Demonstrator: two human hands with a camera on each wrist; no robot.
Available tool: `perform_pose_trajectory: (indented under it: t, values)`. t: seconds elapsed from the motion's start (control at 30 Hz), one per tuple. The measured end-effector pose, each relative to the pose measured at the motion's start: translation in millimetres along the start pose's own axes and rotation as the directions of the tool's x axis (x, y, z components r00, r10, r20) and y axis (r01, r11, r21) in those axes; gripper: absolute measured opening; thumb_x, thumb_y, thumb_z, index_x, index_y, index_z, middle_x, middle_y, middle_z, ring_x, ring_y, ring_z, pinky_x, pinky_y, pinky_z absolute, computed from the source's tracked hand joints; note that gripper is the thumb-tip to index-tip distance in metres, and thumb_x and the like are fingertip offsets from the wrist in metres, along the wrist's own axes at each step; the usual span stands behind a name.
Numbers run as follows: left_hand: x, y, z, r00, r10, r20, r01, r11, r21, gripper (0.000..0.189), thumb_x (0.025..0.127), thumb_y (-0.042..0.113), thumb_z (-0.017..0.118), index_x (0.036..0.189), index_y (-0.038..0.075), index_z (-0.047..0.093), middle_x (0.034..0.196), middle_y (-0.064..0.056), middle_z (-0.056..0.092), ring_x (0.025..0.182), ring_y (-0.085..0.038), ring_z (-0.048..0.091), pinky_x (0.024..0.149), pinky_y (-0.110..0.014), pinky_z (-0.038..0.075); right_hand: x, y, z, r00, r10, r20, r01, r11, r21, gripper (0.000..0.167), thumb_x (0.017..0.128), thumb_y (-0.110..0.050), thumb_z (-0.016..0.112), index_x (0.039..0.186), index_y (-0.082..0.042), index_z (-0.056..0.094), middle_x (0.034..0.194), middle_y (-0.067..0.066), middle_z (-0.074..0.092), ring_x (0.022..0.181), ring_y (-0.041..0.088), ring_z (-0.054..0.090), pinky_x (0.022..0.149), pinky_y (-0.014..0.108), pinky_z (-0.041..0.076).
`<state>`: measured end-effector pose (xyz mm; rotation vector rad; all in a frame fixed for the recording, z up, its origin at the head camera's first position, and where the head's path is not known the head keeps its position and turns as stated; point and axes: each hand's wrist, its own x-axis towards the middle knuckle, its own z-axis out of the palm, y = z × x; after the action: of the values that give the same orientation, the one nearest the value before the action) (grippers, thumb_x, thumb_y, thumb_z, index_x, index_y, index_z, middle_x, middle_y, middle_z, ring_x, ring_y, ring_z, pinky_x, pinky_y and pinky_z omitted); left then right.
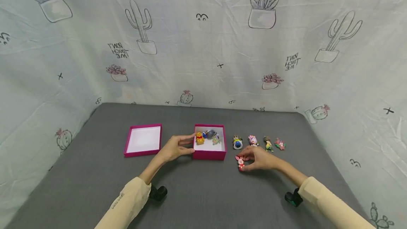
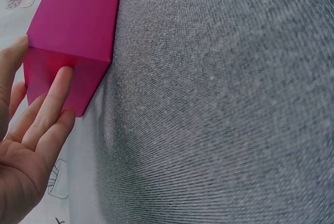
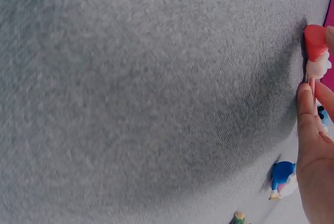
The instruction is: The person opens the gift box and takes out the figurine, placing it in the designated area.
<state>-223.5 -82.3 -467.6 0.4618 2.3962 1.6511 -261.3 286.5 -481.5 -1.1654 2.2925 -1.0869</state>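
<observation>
A magenta box (image 1: 209, 155) with a white inside stands in the middle of the grey table. Inside it lie a yellow bear figurine (image 1: 199, 138) in a red top, a grey-blue figurine (image 1: 210, 134) and a small pale green one (image 1: 216, 139). My left hand (image 1: 175, 147) touches the box's left side; in the left wrist view its nearly straight fingers (image 2: 61, 85) rest against that wall, thumb at the top corner. Right of the box, my right hand (image 1: 259, 158) pinches a pink rabbit figurine (image 1: 240, 163) in red, close over the cloth, thumb at its red base and fingers by the ears.
Left of the box lies its lid (image 1: 143, 154), white inside facing up. Behind my right hand is a row of figurines: one with a blue belly (image 1: 237, 142), a pink and white one (image 1: 253, 140), a green and brown one (image 1: 268, 145) and a pink starfish-like one (image 1: 280, 144). Patterned cloth hangs behind.
</observation>
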Motion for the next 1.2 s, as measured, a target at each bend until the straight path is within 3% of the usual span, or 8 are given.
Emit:
perform_pose_trajectory:
  t: [0.2, 0.53, 0.9, 1.07, 1.2]
  values:
    - [1.6, -0.2, 0.8, 1.000, -0.010, -0.005, 0.010, 1.000, 0.016, 0.062, 0.084, 0.004, 0.073, 0.139, -0.001, 0.047, 0.140, -0.025, 0.045, 0.121, -0.038, 0.053, 0.089, -0.042, 0.051, -2.3, -2, -2, 0.999, 0.031, -0.018, -0.031, 0.999, 0.018, 0.057, 0.074, -0.019, 0.084, 0.118, 0.010, 0.062, 0.108, 0.015, 0.066, 0.089, 0.023, 0.062, 0.080, 0.032, 0.055]
    - [3.3, 0.0, -1.0, 1.000, -0.012, 0.002, 0.012, 1.000, 0.008, 0.062, 0.084, 0.003, 0.073, 0.140, -0.001, 0.047, 0.139, -0.025, 0.046, 0.121, -0.037, 0.053, 0.089, -0.040, 0.051, -0.7, -4, -3, 0.997, 0.044, -0.058, -0.047, 0.997, -0.060, 0.049, 0.076, -0.022, 0.083, 0.113, 0.005, 0.066, 0.101, 0.008, 0.067, 0.087, 0.018, 0.064, 0.078, 0.029, 0.055]
    - [2.8, -4.1, 0.6, 1.000, 0.013, 0.013, -0.013, 1.000, -0.011, 0.060, 0.085, 0.002, 0.071, 0.139, -0.003, 0.046, 0.138, -0.026, 0.047, 0.122, -0.037, 0.052, 0.089, -0.038, 0.051, -2.2, -7, -4, 0.998, 0.057, -0.041, -0.059, 0.997, -0.055, 0.064, 0.069, -0.025, 0.088, 0.119, 0.005, 0.062, 0.106, 0.011, 0.067, 0.087, 0.021, 0.064, 0.079, 0.032, 0.056]
    - [2.1, -2.0, 0.3, 1.000, 0.011, 0.017, -0.011, 1.000, -0.008, 0.060, 0.085, 0.002, 0.071, 0.139, -0.003, 0.046, 0.138, -0.026, 0.047, 0.122, -0.038, 0.051, 0.088, -0.039, 0.052, -2.8, -15, -19, 0.998, 0.070, 0.004, -0.070, 0.997, -0.026, 0.060, 0.074, -0.023, 0.085, 0.119, 0.008, 0.062, 0.113, 0.018, 0.064, 0.091, 0.026, 0.065, 0.080, 0.033, 0.055]
    - [1.5, 0.1, -0.1, 1.000, 0.002, 0.009, -0.002, 1.000, -0.016, 0.061, 0.084, 0.002, 0.072, 0.139, -0.003, 0.046, 0.138, -0.026, 0.047, 0.122, -0.038, 0.051, 0.088, -0.040, 0.051, 4.3, -19, -42, 0.995, 0.089, 0.055, -0.095, 0.990, 0.108, 0.051, 0.080, -0.016, 0.079, 0.119, 0.012, 0.060, 0.115, 0.027, 0.063, 0.101, 0.037, 0.063, 0.085, 0.034, 0.054]
